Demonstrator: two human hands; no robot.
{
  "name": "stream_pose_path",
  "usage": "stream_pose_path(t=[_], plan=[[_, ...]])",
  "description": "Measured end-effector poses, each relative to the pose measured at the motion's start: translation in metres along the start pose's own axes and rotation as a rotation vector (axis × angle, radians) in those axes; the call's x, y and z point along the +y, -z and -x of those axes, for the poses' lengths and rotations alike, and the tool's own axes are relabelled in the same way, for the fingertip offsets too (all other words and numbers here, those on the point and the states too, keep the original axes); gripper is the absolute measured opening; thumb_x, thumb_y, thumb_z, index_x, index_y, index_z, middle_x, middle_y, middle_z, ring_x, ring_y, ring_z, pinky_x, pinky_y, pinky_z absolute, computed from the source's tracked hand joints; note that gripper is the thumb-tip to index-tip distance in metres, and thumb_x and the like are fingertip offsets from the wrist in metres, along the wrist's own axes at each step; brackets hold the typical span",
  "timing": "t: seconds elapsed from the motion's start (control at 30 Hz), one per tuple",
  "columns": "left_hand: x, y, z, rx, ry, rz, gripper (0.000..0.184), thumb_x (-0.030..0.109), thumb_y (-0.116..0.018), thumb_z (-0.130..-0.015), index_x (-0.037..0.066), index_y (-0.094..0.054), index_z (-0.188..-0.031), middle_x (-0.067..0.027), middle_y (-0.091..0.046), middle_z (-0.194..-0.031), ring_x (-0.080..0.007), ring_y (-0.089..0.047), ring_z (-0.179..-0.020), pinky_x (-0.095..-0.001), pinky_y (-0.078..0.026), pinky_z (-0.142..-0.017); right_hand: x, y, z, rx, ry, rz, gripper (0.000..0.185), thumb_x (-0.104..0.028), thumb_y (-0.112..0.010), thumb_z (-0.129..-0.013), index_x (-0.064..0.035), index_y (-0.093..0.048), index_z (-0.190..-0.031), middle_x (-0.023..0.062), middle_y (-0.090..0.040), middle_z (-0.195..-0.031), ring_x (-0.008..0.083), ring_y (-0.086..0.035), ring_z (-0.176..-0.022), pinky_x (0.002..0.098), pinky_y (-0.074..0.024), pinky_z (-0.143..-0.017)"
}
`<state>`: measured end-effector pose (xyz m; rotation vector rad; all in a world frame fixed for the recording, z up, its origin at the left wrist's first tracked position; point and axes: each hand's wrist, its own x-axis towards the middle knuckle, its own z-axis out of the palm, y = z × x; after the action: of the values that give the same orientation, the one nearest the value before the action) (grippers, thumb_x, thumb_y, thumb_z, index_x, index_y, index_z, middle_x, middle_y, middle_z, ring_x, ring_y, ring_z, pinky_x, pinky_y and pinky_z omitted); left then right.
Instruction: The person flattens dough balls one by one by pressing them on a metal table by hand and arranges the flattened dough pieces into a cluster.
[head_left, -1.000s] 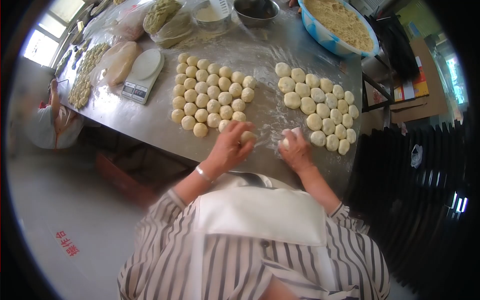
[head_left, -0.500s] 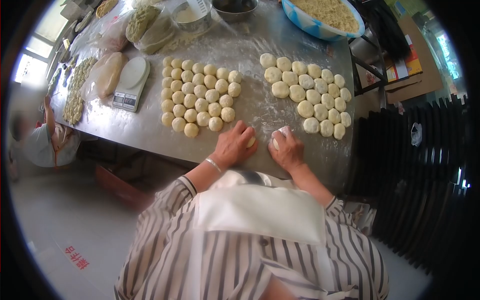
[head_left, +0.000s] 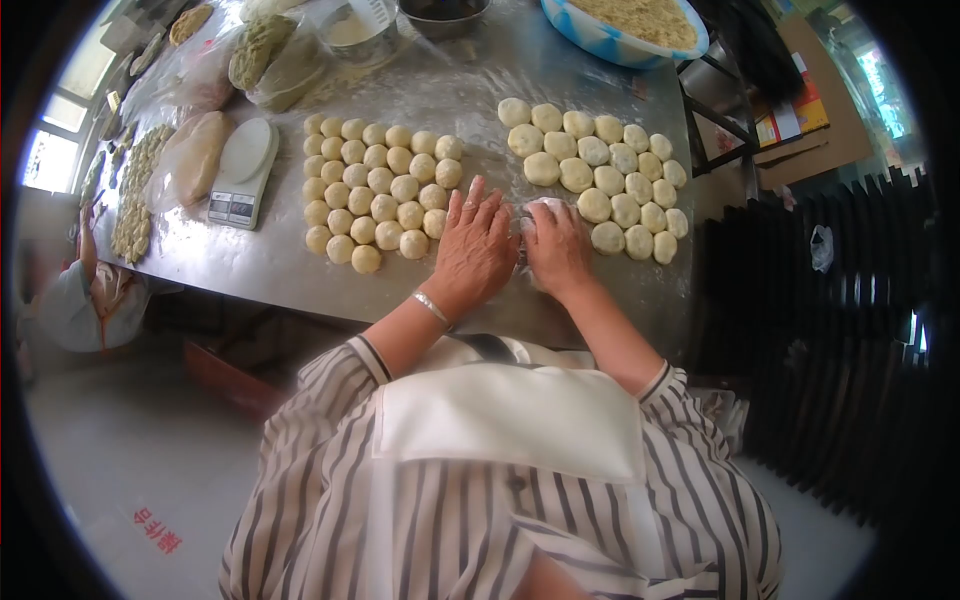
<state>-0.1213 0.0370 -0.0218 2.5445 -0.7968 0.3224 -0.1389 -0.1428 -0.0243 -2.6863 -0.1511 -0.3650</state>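
My left hand (head_left: 477, 242) lies palm down on the steel table (head_left: 400, 290), fingers stretched forward and slightly apart. Beside it my right hand (head_left: 556, 243) also faces palm down, its fingers forward and a little bent, with white flour on the fingertips. Whatever lies beneath either palm is hidden. Left of my left hand are rows of round dough balls (head_left: 383, 206). To the right of my right hand sit rows of flattened dough rounds (head_left: 607, 180), broader than the balls.
A kitchen scale (head_left: 245, 160) and bagged dough (head_left: 203, 160) stand at the left. Behind are a metal bowl (head_left: 445, 22) and a blue-white basin (head_left: 600, 45) of crumbly filling. Stacked black trays (head_left: 810, 330) rise at the right. Another person (head_left: 95, 305) is at far left.
Both hands have moved forward on the table and closer together. My left hand has gone from curled round a dough ball to flat; the right has partly straightened. The view has shifted slightly.
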Motion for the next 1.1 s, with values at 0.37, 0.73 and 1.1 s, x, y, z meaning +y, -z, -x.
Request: stream_pose_path(t=[0.37,0.73,1.1], plan=[[-0.007,-0.03,0.006,-0.107,-0.022,-0.095,0.064,0.03,-0.056,-0.1,-0.001,-0.052,-0.156,-0.0198,-0.042,-0.169,-0.0371,-0.021,-0.166,-0.0611,-0.01,-0.133,0.005,-0.026,0.012,-0.005,0.004,0.217,0.046,-0.028,-0.069,-0.096,-0.018,-0.059,-0.14,0.0116,-0.055,-0.146,0.0359,-0.055,-0.127,0.0555,-0.0471,-0.102],[0.004,0.049,-0.002,-0.225,0.153,0.23,0.039,0.02,-0.062,-0.103,-0.002,-0.063,-0.135,-0.021,-0.068,-0.134,-0.0418,-0.063,-0.126,-0.0492,-0.051,-0.106,0.046,0.009,0.025,-0.084,-0.151,-0.307,0.032,-0.028,-0.065,-0.101,-0.0095,-0.071,-0.127,0.0147,-0.067,-0.135,0.037,-0.063,-0.124,0.0484,-0.0529,-0.102],[-0.001,0.04,0.02,-0.388,0.302,0.365,0.031,0.017,-0.082,-0.083,0.005,-0.067,-0.107,-0.0171,-0.069,-0.101,-0.0384,-0.07,-0.099,-0.0486,-0.057,-0.085,0.007,0.053,0.041,-0.405,-0.204,-0.258,0.041,-0.018,-0.088,-0.08,-0.0092,-0.065,-0.114,0.0103,-0.07,-0.115,0.0362,-0.065,-0.112,0.0501,-0.0532,-0.093]])
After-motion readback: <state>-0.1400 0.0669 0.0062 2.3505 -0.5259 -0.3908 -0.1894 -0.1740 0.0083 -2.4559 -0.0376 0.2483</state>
